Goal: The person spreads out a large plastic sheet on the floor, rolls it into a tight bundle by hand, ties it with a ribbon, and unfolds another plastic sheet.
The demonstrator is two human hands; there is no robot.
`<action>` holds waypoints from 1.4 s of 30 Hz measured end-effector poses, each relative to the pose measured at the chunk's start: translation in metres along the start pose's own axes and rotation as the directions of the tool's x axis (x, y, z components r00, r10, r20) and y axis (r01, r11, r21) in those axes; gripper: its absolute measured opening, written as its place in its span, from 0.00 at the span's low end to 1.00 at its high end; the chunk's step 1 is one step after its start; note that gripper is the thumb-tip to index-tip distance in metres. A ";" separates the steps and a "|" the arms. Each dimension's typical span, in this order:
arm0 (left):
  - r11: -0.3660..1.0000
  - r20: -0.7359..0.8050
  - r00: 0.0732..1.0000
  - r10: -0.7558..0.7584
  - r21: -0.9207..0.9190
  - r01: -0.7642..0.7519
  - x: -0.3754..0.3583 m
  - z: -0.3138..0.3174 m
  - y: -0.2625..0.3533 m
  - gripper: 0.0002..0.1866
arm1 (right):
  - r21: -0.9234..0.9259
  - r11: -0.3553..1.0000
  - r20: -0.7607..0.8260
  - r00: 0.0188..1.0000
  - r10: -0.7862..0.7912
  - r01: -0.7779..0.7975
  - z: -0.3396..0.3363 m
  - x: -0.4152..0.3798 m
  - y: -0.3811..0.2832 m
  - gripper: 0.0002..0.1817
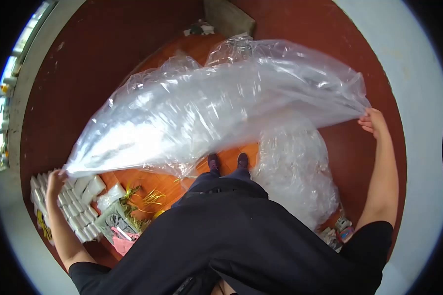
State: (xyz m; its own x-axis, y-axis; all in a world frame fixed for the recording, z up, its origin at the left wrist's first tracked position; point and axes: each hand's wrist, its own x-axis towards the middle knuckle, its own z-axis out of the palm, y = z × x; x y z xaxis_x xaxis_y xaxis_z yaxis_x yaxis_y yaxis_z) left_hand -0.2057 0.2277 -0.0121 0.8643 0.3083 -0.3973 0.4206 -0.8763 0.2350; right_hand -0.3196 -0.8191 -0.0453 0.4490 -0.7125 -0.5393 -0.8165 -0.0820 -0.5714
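A large clear plastic sheet [216, 103] billows out in front of me, stretched between my two hands. My left hand [57, 181], low at the left, pinches one gathered end of it. At the right, my right hand [373, 122] grips the opposite end, its fingers closed on the bunched edge. Both arms are spread wide. The sheet's middle bulges upward and away from me, shiny with glare on the left part. Part of its lower edge hangs close above the floor by my shoes [213, 161].
A heap of crumpled clear plastic [298, 172] lies right of my feet. Stacked white packs [79, 211] stand at left, beside yellow strapping [152, 197], grey-green cloth [115, 219] and pink cloth [123, 243]. A board [229, 17] leans at the back wall. Small items [343, 227] sit near my right elbow.
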 end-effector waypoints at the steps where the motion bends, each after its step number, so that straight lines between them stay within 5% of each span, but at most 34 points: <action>1: 0.982 0.031 0.995 0.098 0.157 -0.101 -0.037 0.018 0.054 0.10 | -0.021 1.000 -0.046 0.999 0.002 -0.003 -0.006 -0.005 -0.025 0.13; 2: 0.788 0.237 0.833 0.499 0.275 -0.551 -0.031 0.034 0.044 0.06 | 0.150 0.986 0.162 0.982 -0.095 0.070 -0.042 0.077 -0.021 0.14; 3: 0.468 0.489 0.702 0.518 0.525 -0.711 -0.051 0.054 0.082 0.05 | 0.393 0.912 0.196 0.958 -0.208 0.118 -0.041 0.080 -0.069 0.13; 4: 0.777 0.333 0.893 0.305 0.454 -0.435 -0.082 0.089 0.140 0.06 | 0.343 0.914 0.195 0.935 -0.296 0.218 -0.051 0.096 -0.123 0.13; 5: 0.326 0.753 0.474 0.456 0.354 -0.876 -0.081 0.115 0.162 0.05 | 0.341 0.816 0.048 0.859 -0.510 0.466 -0.037 0.058 -0.191 0.15; 6: 0.627 0.753 0.478 0.452 0.114 -0.771 -0.111 0.132 0.222 0.05 | 0.348 0.730 0.013 0.776 -0.631 0.588 -0.027 0.033 -0.242 0.16; 8: 0.724 0.758 0.279 0.590 -0.343 -0.599 -0.157 0.122 0.332 0.07 | 0.406 0.581 0.030 0.625 -0.780 0.706 -0.004 -0.020 -0.305 0.18; 10: 0.504 0.251 0.441 0.862 -0.527 -0.685 -0.137 0.096 0.359 0.12 | 0.455 0.505 0.070 0.535 -0.842 0.734 0.015 -0.057 -0.320 0.21; 11: 0.430 -0.046 0.790 0.612 -0.818 -0.381 -0.136 0.075 0.380 0.18 | 0.470 0.490 0.101 0.507 -0.856 0.734 0.021 -0.064 -0.317 0.22; 12: 0.098 -0.039 0.576 0.817 -0.974 -0.205 -0.116 0.035 0.398 0.18 | 0.482 0.486 0.147 0.479 -0.865 0.729 0.025 -0.066 -0.309 0.24; 13: -0.062 -0.135 0.514 0.847 -0.986 -0.157 -0.099 0.004 0.408 0.18 | 0.487 0.491 0.206 0.451 -0.868 0.722 0.030 -0.060 -0.295 0.26; 14: -0.126 -0.228 0.551 0.803 -0.968 -0.216 -0.088 -0.023 0.404 0.18 | 0.502 0.499 0.256 0.430 -0.866 0.707 0.036 -0.050 -0.276 0.27; 15: -0.142 -0.297 0.597 0.745 -0.946 -0.292 -0.076 -0.047 0.398 0.18 | 0.512 0.514 0.279 0.432 -0.857 0.688 0.045 -0.039 -0.249 0.29; 17: -0.082 -0.389 0.679 0.622 -0.896 -0.437 -0.057 -0.082 0.374 0.18 | 0.501 0.565 -0.137 0.705 -0.696 0.656 0.091 -0.005 -0.158 0.20; 18: -0.030 -0.423 0.719 0.551 -0.872 -0.489 -0.048 -0.095 0.354 0.18 | 0.436 0.703 -0.129 0.813 -0.568 0.561 0.107 -0.002 -0.114 0.21; 20: 0.093 -0.454 0.772 0.445 -0.834 -0.544 -0.032 -0.118 0.316 0.18 | 0.157 0.969 0.235 0.946 -0.224 0.190 0.152 0.027 -0.023 0.23; 22: 0.217 -0.474 0.815 0.335 -0.802 -0.556 -0.019 -0.135 0.273 0.19 | -0.109 0.979 0.394 0.912 -0.115 0.171 0.237 0.024 0.073 0.33; 23: 0.274 -0.478 0.832 0.281 -0.791 -0.547 -0.015 -0.141 0.251 0.19 | -0.029 0.999 0.520 0.853 0.044 -0.034 0.280 -0.006 0.110 0.41; 24: 0.330 -0.481 0.847 0.228 -0.780 -0.532 -0.010 -0.148 0.228 0.19 | -0.162 0.987 0.683 0.722 0.115 -0.003 0.323 -0.026 0.136 0.50; 25: 0.380 -0.476 0.860 0.181 -0.773 -0.508 -0.006 -0.153 0.206 0.19 | -0.128 0.983 0.745 0.641 0.185 -0.134 0.355 -0.071 0.132 0.52; 27: 0.460 -0.473 0.877 0.081 -0.763 -0.454 -0.003 -0.157 0.164 0.20 | -0.191 0.901 0.885 0.328 0.330 -0.389 0.471 -0.073 0.234 0.49; 29: 0.510 -0.456 0.890 -0.006 -0.767 -0.389 0.003 -0.160 0.129 0.20 | -0.273 0.882 0.895 0.233 0.380 -0.385 0.489 -0.151 0.199 0.31; 31: 0.530 -0.435 0.898 -0.069 -0.778 -0.337 0.013 -0.161 0.100 0.20 | 0.022 0.738 0.999 -0.020 -0.048 -0.674 0.509 -0.168 0.174 0.22; 33: 0.520 -0.424 0.900 -0.105 -0.795 -0.314 0.015 -0.168 0.067 0.21 | 0.213 0.732 0.976 0.176 -0.129 -0.648 0.520 -0.122 0.159 0.18; 34: 0.512 -0.410 0.905 -0.110 -0.804 -0.302 0.020 -0.170 0.056 0.21 | 0.405 0.750 0.839 0.539 -0.078 -0.522 0.481 -0.087 0.127 0.13; 37: 0.461 -0.383 0.919 -0.088 -0.834 -0.303 0.037 -0.185 0.032 0.22 | 0.790 0.475 0.586 0.707 -0.396 -0.388 0.319 0.057 -0.003 0.14; 39: 0.416 -0.358 0.931 -0.074 -0.859 -0.298 0.041 -0.196 0.008 0.22 | 0.967 0.224 0.219 0.851 -0.478 -0.122 0.166 0.017 -0.113 0.14; 42: 0.340 -0.238 0.971 -0.023 -0.915 -0.216 0.042 -0.185 -0.053 0.23 | 0.909 0.247 -0.194 0.865 -0.463 0.336 0.078 -0.072 -0.123 0.27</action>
State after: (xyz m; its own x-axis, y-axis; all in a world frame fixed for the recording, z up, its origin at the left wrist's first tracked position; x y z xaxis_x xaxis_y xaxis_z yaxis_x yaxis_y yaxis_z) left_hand -0.1410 0.3556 0.1227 0.8951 0.4077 -0.1804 0.2086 -0.0253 0.9777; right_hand -0.2237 -0.7032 0.0157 0.6959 -0.7134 -0.0821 0.2792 0.3741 -0.8844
